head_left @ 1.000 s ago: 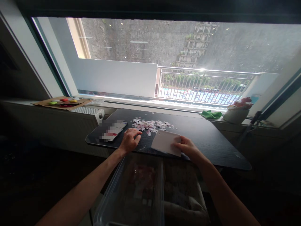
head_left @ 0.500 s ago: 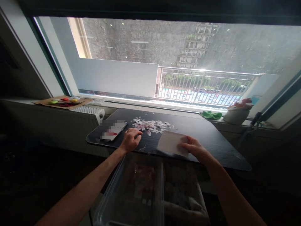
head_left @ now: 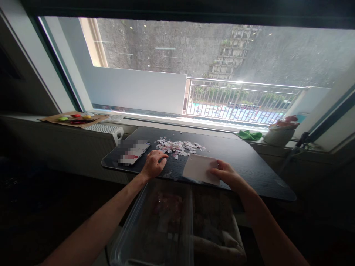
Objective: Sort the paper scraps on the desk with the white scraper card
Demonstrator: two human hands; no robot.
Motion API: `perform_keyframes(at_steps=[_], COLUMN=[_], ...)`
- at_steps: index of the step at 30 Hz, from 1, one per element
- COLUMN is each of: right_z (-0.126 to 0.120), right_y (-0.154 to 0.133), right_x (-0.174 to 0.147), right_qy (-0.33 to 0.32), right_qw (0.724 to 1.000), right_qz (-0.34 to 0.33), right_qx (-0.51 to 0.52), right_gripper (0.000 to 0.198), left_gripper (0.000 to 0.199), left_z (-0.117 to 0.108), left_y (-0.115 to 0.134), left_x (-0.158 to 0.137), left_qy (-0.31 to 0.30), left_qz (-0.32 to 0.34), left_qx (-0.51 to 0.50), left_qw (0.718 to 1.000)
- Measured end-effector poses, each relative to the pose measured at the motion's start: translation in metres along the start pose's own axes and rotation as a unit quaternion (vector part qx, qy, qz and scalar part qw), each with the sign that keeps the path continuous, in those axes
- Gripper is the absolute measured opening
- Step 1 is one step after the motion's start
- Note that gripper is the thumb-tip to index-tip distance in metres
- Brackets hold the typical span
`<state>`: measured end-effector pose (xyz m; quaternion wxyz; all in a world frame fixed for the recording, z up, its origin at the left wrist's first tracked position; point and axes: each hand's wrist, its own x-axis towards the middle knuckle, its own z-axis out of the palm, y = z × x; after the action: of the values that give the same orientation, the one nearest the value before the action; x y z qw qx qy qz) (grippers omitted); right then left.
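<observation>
My right hand (head_left: 226,173) grips a pale, flat scraper (head_left: 199,169) by its right edge, thumb on top and fingers behind. The scraper lies low over the front of the dark table, its lower edge near the table's rim. My left hand (head_left: 154,163) rests loosely on the table, fingers slightly bent and apart, with nothing visible in it. Just beyond both hands is a scattered pile of small whitish paper-like pieces (head_left: 180,147). To the left of my left hand lies a phone (head_left: 135,153), its screen partly blurred out.
Below the table's front edge stands a clear plastic bin (head_left: 191,225) with things inside, dim to see. The dark table (head_left: 238,155) meets a window sill. On the sill are a green cloth (head_left: 249,135), a pot (head_left: 279,136) and a brown board (head_left: 52,119) with colourful items. A radiator (head_left: 107,131) stands left.
My right hand and the scraper have shifted slightly left. My left hand stays in nearly the same place.
</observation>
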<state>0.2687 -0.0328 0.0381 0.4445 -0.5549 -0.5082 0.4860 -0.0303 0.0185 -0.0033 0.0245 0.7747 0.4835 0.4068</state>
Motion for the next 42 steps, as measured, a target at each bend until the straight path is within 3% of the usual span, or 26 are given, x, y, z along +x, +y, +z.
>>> perform_keyframes(at_steps=[12, 18, 23, 42], right_z=[0.026, 0.016, 0.035, 0.022], right_y=[-0.001, 0.002, -0.002, -0.024], right_x=[-0.001, 0.025, 0.048, 0.017], right_qy=[-0.041, 0.062, 0.098, 0.068], right_qw=[0.999, 0.991, 0.978, 0.972], right_qz=[-0.006, -0.076, -0.120, -0.115], right_qx=[-0.018, -0.089, -0.142, -0.195], right_gripper=[0.033, 0.026, 0.023, 0.018], left_gripper=[0.019, 0.019, 0.019, 0.021], left_z=[0.001, 0.002, 0.001, 0.001], left_y=[-0.003, -0.001, -0.001, 0.000], left_x=[-0.001, -0.001, -0.001, -0.001], left_qy=[0.003, 0.007, 0.008, -0.016], left_qz=[0.006, 0.002, 0.002, 0.006], left_qx=[0.003, 0.006, 0.009, 0.025], left_qw=[1.000, 1.000, 1.000, 1.000])
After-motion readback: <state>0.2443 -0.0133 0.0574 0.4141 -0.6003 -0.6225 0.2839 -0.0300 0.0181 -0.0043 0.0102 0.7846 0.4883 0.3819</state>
